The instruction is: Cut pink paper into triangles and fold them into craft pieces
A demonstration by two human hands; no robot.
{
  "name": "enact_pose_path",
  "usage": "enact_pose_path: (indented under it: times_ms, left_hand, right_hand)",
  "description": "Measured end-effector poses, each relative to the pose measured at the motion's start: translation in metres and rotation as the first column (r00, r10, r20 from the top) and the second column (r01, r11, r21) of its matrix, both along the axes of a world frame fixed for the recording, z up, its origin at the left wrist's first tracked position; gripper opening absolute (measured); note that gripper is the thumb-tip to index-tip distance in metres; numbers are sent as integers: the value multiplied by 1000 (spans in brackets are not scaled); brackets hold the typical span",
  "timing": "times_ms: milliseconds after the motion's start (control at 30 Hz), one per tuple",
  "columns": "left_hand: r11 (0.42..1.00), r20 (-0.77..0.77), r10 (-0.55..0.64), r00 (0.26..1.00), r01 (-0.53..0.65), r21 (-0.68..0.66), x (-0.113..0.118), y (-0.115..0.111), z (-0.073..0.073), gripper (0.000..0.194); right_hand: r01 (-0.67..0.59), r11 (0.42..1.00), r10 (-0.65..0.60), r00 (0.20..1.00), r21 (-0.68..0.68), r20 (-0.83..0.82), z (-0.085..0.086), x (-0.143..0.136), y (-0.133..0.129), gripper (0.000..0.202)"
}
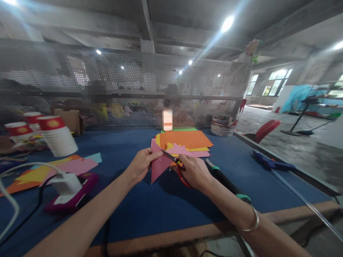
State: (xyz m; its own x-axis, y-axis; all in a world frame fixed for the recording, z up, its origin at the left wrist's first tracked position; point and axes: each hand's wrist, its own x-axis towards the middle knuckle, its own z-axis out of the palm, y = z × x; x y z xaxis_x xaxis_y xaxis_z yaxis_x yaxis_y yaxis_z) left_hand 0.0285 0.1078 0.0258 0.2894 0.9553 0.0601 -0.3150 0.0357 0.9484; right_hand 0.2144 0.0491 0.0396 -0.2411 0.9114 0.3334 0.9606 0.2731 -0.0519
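Right hand partly hides scissors apparently biting pink paper.

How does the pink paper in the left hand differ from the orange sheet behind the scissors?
Pose: the pink paper is held up in the left hand, while the orange sheet lies flat. Shape: the pink paper looks triangular; the orange sheet looks roughly four-sided. State: scissors are at the pink paper, not the orange sheet. Both are single-coloured.

Red-handled scissors point across tapering pink paper.
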Motion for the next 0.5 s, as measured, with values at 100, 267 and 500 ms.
enact_pose_path:
  times_ms: [100, 267, 500]
  left_hand:
    - [1000, 1, 8, 1000, -8, 3, 0, -1, 2, 35]
    - [1000, 13, 17, 1000, -17, 19, 2, -3, 4, 33]
    - [1000, 7, -1, 1000, 1, 21, 3, -4, 4, 36]
  right_hand:
    - [4, 1000, -4, 1000, 8, 5, 1, 0, 0, 37]
    - [5, 999, -5, 1000, 43, 2, 4, -2, -3, 44]
    - [25, 999, -25, 1000, 47, 2, 3, -3, -3, 45]
